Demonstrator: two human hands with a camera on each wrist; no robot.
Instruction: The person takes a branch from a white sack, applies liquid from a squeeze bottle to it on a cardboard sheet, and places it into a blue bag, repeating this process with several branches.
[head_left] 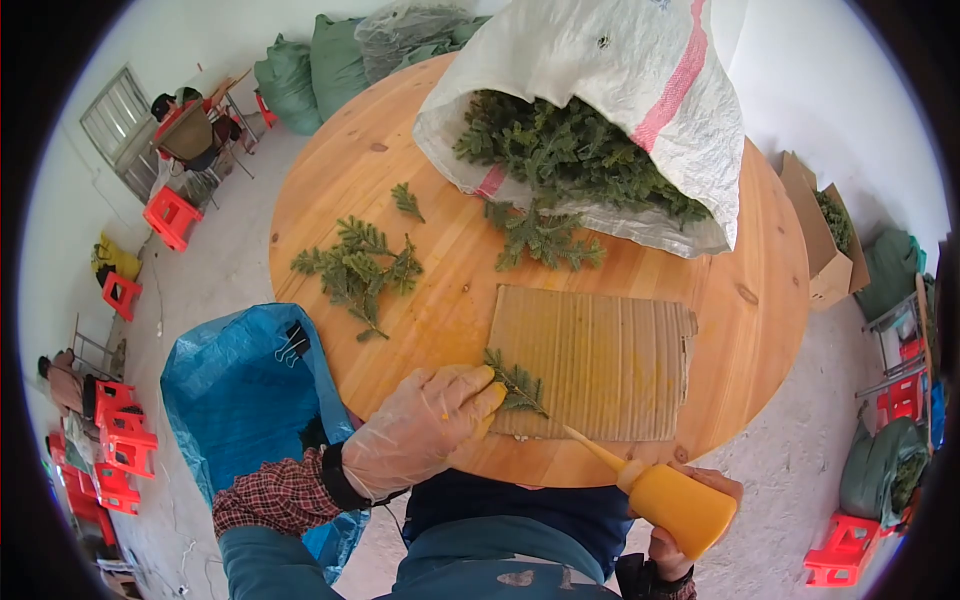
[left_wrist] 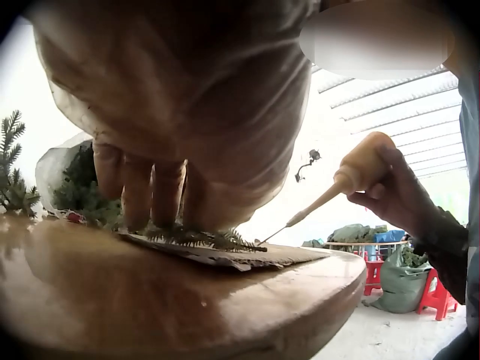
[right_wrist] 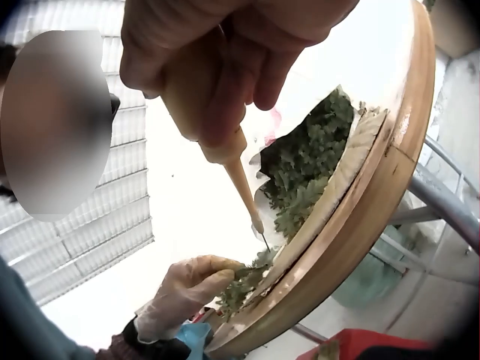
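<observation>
My left hand [head_left: 425, 425], in a clear plastic glove with yellow stains on the fingertips, pinches a small fir sprig [head_left: 518, 385] over the near left corner of a corrugated cardboard sheet [head_left: 595, 360]. In my bare right hand [right_wrist: 240, 60] is a yellow squeeze bottle [head_left: 682, 508] with a long tapered nozzle, gripped round its body. The bottle is tilted, and its thin tip points at the stem end of the sprig, close beside it in the left wrist view.
Loose fir sprigs [head_left: 360, 268] lie on the round wooden table [head_left: 440, 240]. A white woven sack [head_left: 600, 60] at the back spills fir branches [head_left: 570, 150]. A blue bag [head_left: 240, 370] with a binder clip hangs at the left edge. Red stools [head_left: 172, 217] stand on the floor.
</observation>
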